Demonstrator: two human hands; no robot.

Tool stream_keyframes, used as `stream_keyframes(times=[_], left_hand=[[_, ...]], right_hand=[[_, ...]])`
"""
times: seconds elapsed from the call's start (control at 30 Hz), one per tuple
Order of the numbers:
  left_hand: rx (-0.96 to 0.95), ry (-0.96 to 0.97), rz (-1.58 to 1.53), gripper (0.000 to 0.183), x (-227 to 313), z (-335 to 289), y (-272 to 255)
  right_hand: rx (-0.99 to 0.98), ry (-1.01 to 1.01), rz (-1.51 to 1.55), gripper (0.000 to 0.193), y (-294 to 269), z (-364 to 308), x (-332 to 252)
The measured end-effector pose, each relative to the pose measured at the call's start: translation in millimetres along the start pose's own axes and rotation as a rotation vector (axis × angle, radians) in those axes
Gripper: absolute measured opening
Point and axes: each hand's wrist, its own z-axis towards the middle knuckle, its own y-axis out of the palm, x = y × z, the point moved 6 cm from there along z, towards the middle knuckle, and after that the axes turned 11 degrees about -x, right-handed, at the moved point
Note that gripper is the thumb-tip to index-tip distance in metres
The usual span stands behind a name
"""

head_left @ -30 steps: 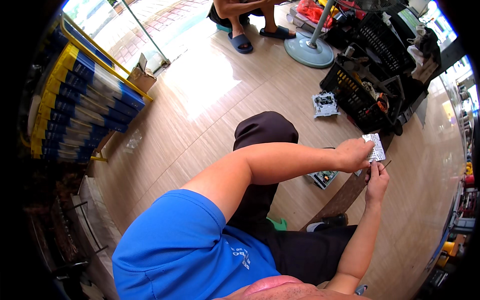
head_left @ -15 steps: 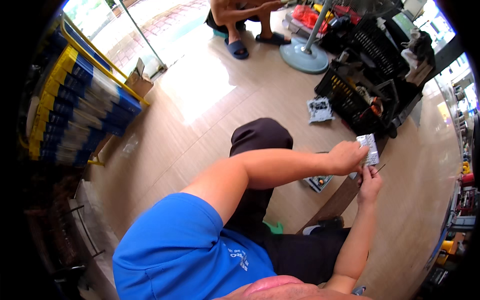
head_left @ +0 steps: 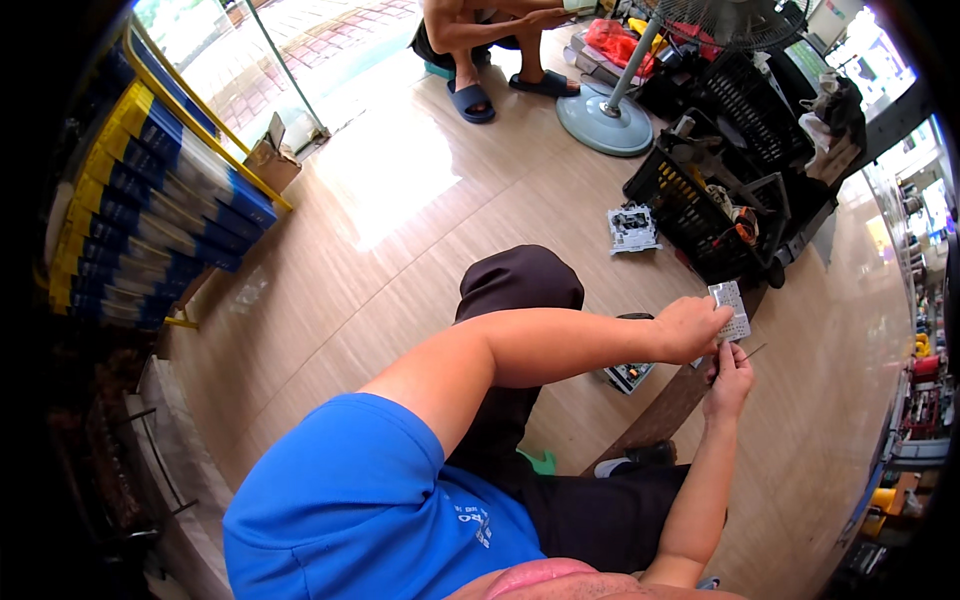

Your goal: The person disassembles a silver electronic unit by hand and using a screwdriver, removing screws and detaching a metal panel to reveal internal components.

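My left hand (head_left: 690, 330) is closed on the edge of a silvery metal plate (head_left: 731, 310) dotted with small holes. Just below it, my right hand (head_left: 729, 384) is pinched shut at the plate's lower edge. A thin dark rod (head_left: 757, 351) sticks out from its fingers toward the right; its other end is hidden, so its kind does not show. Partly behind my left forearm, an electronic unit with a circuit board (head_left: 630, 376) lies on the floor.
A silvery metal frame (head_left: 633, 230) lies before black crates (head_left: 690, 200) of parts. A standing fan (head_left: 606, 124) is farther back, near a squatting person in dark slippers (head_left: 470, 101). At left stands a yellow rack (head_left: 185, 120) of blue-and-yellow boxes. Something green (head_left: 541, 462) lies beside my leg.
The whole view has shifted slightly. My hands stay together at the plate, with the rod still in my right fingers. The squatting person's hands show a pale object more clearly.
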Motion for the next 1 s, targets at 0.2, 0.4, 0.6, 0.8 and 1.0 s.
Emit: stream_keyframes(times=[0.2,0.4,0.6,0.8,1.0], left_hand=[[-0.024,0.007,0.14,0.041,-0.4,2.0,7.7],[0.042,0.094,0.277,0.037,4.5,1.5,6.8],[-0.004,0.116,0.259,0.036,4.4,-1.7,5.7],[-0.523,0.067,0.273,0.042,-3.9,-15.8,30.0],[-0.982,-0.088,0.38,0.043,-29.2,-23.6,56.5]], right_hand=[[-0.073,0.104,0.252,0.01,4.7,1.4,19.3],[-0.073,0.157,0.424,0.009,10.6,1.0,22.2],[-0.085,0.101,0.391,0.009,7.5,0.2,12.2],[-0.029,0.144,0.142,0.009,-26.4,3.2,33.9],[-0.063,-0.096,-1.213,0.018,-46.9,5.9,43.9]])
